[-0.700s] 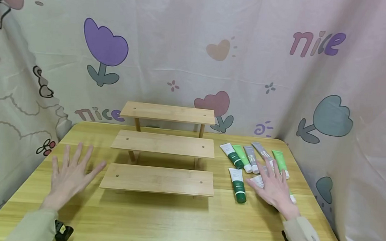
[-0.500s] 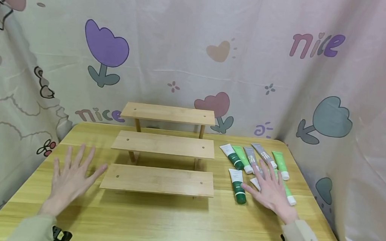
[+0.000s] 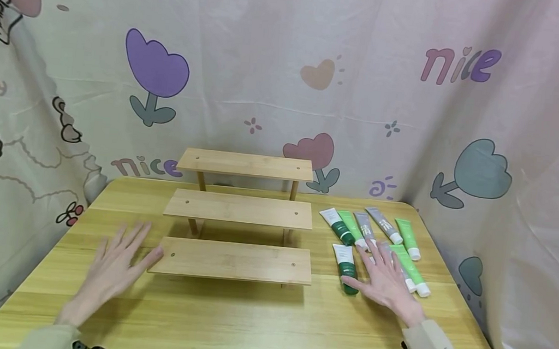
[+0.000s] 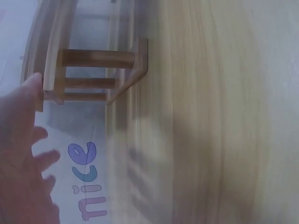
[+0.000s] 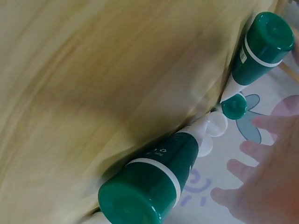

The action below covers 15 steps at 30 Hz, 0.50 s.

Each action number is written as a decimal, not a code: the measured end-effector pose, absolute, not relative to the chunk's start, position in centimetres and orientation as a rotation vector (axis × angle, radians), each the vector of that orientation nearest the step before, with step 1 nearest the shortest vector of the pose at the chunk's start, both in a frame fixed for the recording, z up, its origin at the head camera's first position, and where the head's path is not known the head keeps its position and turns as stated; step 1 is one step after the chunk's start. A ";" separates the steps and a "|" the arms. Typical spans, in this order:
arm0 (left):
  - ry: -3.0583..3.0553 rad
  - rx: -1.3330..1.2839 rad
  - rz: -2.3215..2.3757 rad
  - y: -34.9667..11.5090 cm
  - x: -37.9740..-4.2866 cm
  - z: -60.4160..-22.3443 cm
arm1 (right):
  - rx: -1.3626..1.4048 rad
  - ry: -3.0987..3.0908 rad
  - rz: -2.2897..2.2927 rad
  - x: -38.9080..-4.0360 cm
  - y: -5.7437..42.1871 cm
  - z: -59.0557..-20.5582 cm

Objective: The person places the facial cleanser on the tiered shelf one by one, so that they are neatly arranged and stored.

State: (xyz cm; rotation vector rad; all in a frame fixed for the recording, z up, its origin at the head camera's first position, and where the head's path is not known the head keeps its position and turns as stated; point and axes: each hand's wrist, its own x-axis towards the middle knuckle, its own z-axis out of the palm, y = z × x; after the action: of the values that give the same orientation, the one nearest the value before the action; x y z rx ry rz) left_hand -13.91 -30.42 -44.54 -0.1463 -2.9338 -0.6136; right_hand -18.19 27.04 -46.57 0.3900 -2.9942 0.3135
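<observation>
Three dark-green caps [image 5: 131, 203] show in our right wrist view but only two in our head view, where our left hand [image 3: 115, 265] spreads beside the wooden stand [image 3: 238, 209] and our spread right hand [image 3: 384, 280] hovers over tubes [image 3: 365, 227] on the counter [image 3: 228, 326].

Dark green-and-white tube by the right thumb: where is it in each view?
Head: right of centre, just right of the lowest shelf; the right hand's thumb overlaps the dark green-and-white tube.
Left wrist: not in it.
Right wrist: upper right corner, green cap toward the camera.
Shared landmark, all three: wooden tabletop.
</observation>
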 end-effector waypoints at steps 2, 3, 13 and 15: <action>-2.928 -0.168 -0.679 -30.4 -13.9 -44.5 | 0.401 -3.001 0.328 -18.2 27.1 -46.6; -2.927 -0.174 -0.717 -30.3 -13.9 -44.5 | 0.407 -3.006 0.342 -18.3 27.2 -46.6; -2.791 -0.252 -1.265 -30.7 -14.4 -45.2 | 0.506 -3.006 0.569 -18.5 27.6 -46.6; -2.775 -0.263 -1.366 -30.9 -14.4 -45.2 | 0.530 -2.997 0.588 -18.6 27.6 -46.5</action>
State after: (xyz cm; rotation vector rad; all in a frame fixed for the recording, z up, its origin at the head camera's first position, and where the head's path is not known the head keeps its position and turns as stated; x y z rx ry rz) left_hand -14.43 -30.86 -45.20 -0.2634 -2.7747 -1.3657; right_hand -18.56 27.62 -46.52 0.5298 -2.9973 0.5879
